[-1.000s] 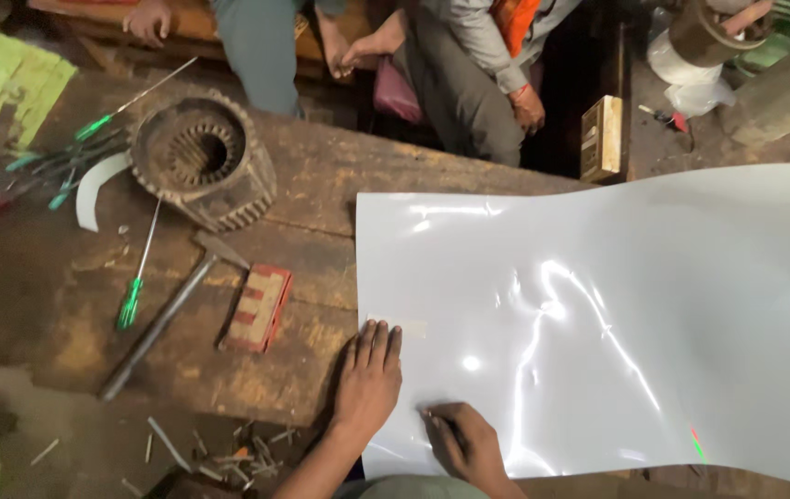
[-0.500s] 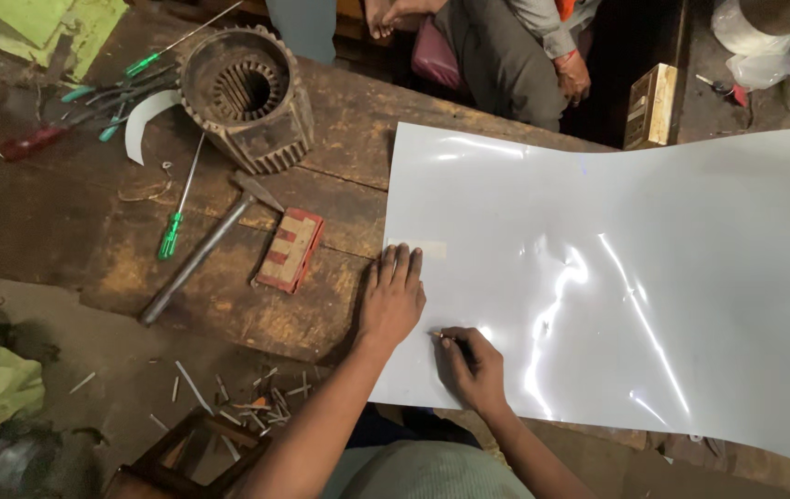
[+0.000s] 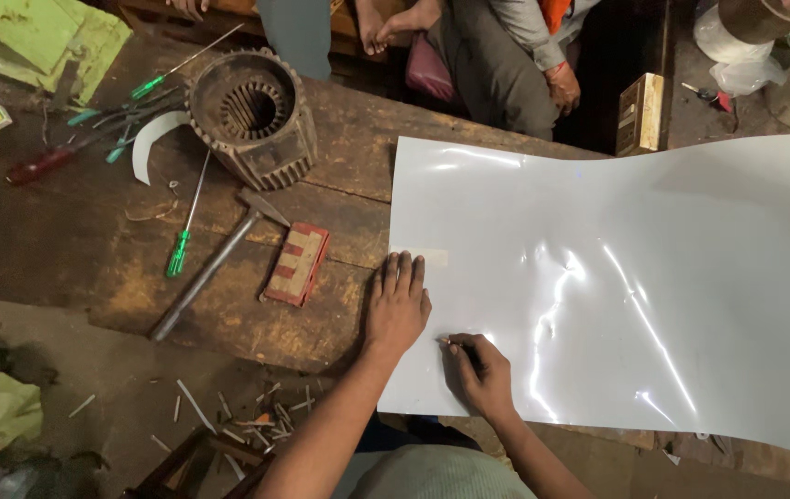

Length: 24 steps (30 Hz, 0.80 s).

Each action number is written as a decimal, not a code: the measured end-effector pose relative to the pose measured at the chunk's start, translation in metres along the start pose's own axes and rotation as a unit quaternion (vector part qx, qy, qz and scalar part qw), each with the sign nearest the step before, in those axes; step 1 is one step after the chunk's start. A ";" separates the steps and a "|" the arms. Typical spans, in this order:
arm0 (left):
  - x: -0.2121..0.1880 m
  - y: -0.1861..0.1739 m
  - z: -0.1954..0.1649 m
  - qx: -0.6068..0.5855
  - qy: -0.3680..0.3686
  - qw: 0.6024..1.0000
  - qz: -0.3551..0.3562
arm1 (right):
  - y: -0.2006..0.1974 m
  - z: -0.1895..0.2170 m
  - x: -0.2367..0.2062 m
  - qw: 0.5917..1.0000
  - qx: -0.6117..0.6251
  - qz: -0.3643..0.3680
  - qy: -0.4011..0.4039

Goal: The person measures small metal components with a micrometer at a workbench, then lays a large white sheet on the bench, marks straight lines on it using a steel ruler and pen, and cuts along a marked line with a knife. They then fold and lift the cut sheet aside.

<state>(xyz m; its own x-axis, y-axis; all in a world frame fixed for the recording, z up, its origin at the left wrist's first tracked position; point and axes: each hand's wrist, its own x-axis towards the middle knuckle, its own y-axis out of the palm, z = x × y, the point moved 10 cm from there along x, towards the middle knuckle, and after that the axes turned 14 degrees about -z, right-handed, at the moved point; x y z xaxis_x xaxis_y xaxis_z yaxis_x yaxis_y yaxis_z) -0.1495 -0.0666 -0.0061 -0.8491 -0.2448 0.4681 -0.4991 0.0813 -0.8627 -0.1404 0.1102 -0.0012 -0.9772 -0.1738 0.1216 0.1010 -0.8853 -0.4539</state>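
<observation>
Since the earlier frame, both hands have kept their places on the sheet. Head view: left hand (image 3: pixel 398 306) lies flat, fingers together, pressing the near left edge of a large glossy white sheet (image 3: pixel 626 277) on the wooden counter (image 3: pixel 72 249). Right hand (image 3: pixel 481 370) is closed on a small pen-like tool (image 3: pixel 451 343), tip touching the sheet. A hammer (image 3: pixel 210 268) and red block (image 3: pixel 296 263) lie to the left.

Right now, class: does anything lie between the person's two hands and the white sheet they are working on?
Nothing visible does. The left hand lies flat on the left edge of the white sheet, and the right hand rests on it beside it, pinching a small thin tool I cannot identify.
</observation>
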 end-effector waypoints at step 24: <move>0.025 0.042 -0.020 0.099 0.151 0.977 0.115 | 0.011 0.017 0.102 0.985 -0.146 -0.058 -0.065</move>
<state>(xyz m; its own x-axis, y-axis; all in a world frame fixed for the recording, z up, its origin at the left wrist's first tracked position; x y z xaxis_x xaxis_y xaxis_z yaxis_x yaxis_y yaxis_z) -0.1957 -0.0501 -0.0270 -0.9623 0.0562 0.2660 -0.2704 -0.0959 -0.9580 -0.2359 0.0757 0.0213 -0.9449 -0.1501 0.2908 -0.0857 -0.7441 -0.6625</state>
